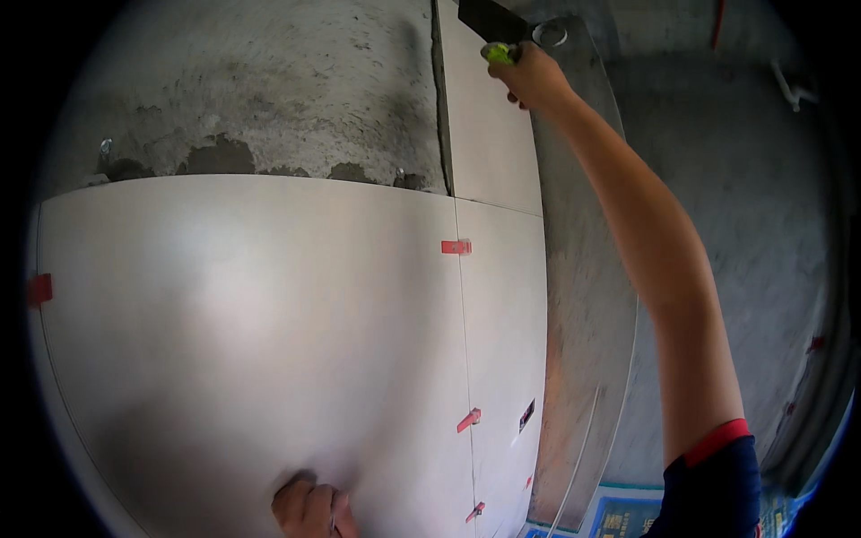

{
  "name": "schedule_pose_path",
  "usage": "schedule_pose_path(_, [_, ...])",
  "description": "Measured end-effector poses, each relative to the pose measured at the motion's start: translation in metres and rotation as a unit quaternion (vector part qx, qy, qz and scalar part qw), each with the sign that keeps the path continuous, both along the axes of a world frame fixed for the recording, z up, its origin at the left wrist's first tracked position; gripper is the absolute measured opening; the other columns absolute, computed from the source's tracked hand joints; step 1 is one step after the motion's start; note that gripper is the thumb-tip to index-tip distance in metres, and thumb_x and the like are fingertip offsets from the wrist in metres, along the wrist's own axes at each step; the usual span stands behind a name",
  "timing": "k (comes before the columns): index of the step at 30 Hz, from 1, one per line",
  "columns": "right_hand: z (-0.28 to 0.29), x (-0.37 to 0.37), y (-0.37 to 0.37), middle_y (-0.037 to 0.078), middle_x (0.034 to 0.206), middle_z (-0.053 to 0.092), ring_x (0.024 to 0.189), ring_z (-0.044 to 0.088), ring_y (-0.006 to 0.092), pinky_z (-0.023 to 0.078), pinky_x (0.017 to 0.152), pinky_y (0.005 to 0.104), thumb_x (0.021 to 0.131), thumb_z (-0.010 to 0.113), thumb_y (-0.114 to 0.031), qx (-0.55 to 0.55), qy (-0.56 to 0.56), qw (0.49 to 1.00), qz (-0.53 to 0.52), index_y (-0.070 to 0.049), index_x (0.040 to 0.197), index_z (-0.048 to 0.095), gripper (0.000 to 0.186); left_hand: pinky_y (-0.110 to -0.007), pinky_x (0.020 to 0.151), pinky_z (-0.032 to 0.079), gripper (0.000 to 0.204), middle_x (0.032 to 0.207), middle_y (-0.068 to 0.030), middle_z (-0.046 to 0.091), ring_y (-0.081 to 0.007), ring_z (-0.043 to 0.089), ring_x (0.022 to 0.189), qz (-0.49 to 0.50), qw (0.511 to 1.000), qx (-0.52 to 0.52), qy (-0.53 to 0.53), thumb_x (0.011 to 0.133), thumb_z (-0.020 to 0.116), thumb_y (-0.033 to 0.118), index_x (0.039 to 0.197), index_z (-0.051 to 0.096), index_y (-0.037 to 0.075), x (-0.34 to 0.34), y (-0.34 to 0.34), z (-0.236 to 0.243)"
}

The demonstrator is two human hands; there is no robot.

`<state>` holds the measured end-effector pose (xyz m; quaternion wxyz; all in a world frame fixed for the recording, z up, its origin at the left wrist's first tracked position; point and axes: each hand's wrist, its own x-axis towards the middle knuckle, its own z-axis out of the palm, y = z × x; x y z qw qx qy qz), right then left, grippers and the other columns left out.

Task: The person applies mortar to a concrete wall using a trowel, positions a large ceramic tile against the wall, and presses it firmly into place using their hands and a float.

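At the upper right, my raised right hand point(536, 76) is closed around a trowel. The trowel point(489, 20) has a dark flat blade and a yellow-green handle end; it is near the upper part of a narrow pale wall tile point(491, 117). My left hand point(312, 509) is low in the view, in front of a large pale wall tile point(242, 314), its fingers curled in. Whatever those fingers hold, if anything, is hidden. Rough grey cement wall point(269, 81) shows above the large tile, with darker mortar point(218, 156) along the tile's top edge.
Red tile levelling clips point(456, 247) sit along the joint right of the large tile, and another point(39, 290) at its left edge. A dark cutout point(526, 414) is in the right tile. Bare grey wall point(717, 224) stands at right, above blue printed floor sheeting point(628, 516).
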<state>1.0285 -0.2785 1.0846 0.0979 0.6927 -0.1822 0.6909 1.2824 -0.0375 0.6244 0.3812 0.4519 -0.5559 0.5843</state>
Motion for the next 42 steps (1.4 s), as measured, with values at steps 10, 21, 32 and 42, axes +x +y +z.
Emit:
schedule_pose_path(10, [0.115, 0.035, 0.000, 0.007, 0.069, 0.066, 0.059, 0.064, 0.0151, 0.053, 0.058, 0.0283, 0.077, 0.069, -0.035, -0.024, 0.039, 0.991, -0.122, -0.001, 0.079, 0.067, 0.034, -0.044, 0.074, 0.049, 0.024, 0.093, -0.0113, 0.063, -0.0334, 0.059, 0.086, 0.083, 0.987, 0.087, 0.103, 0.084, 0.058, 0.028, 0.097, 0.064, 0.008, 0.000, 0.007, -0.013])
schedule_pose_path(21, [0.120, 0.038, -0.010, 0.006, 0.056, 0.056, 0.045, 0.053, 0.0128, 0.044, 0.042, 0.0282, 0.076, 0.071, -0.031, -0.022, 0.088, 0.986, -0.142, -0.001, 0.073, 0.064, 0.030, -0.047, 0.086, 0.044, 0.042, 0.106, -0.0138, 0.061, -0.0341, 0.056, 0.100, 0.104, 0.964, 0.192, 0.152, 0.082, 0.060, 0.039, 0.112, 0.059, 0.010, -0.006, 0.013, -0.019])
schedule_pose_path(32, [0.049, 0.023, 0.026, 0.008, 0.051, 0.053, 0.038, 0.050, 0.0160, 0.043, 0.040, 0.0299, 0.076, 0.063, -0.028, 0.016, 0.201, 0.949, -0.244, 0.000, 0.085, 0.069, 0.030, -0.050, 0.099, 0.037, 0.058, 0.121, -0.0159, 0.057, -0.0344, 0.050, 0.115, 0.083, 0.961, 0.211, 0.159, 0.080, 0.063, 0.044, 0.126, 0.055, 0.010, -0.001, 0.021, -0.047])
schedule_pose_path(42, [-0.007, 0.012, 0.045, 0.008, 0.053, 0.054, 0.039, 0.052, 0.0164, 0.044, 0.040, 0.0309, 0.077, 0.062, -0.028, 0.054, 0.256, 0.933, -0.245, 0.000, 0.094, 0.068, 0.032, -0.046, 0.089, 0.045, 0.031, 0.110, -0.0193, 0.060, -0.0344, 0.058, 0.103, 0.051, 0.993, 0.058, 0.091, 0.090, 0.052, 0.021, 0.112, 0.060, 0.001, -0.005, 0.015, -0.034])
